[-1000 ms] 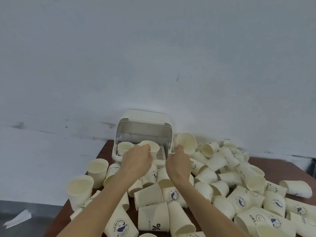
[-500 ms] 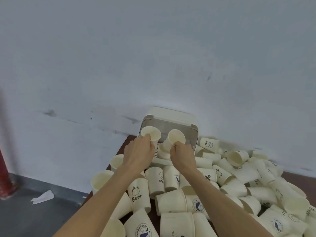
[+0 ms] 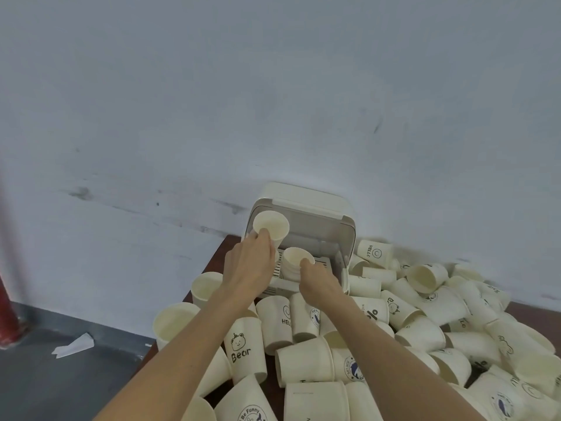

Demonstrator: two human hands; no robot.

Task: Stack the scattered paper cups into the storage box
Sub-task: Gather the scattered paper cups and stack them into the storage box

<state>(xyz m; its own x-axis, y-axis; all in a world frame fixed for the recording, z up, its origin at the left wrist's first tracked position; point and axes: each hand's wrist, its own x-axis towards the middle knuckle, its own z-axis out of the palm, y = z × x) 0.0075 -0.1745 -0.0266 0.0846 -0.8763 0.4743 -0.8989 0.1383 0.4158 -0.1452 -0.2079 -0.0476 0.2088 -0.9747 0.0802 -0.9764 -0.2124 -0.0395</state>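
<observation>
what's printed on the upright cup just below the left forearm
A small bear face drawing above the word "Bear", dark print on the cream cup; seen in the head view.

Single head-worn wide-angle view, facing forward and down, close over the surface (image 3: pixel 224 250); wall (image 3: pixel 273 101) fills the upper frame.

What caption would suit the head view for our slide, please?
Left hand lifts a paper cup while right hand sets another cup into the storage box.

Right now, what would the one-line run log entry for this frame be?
left hand: holds raised cup | right hand: holds cup at storage box opening | lid: up | loose cups: many on table
</observation>
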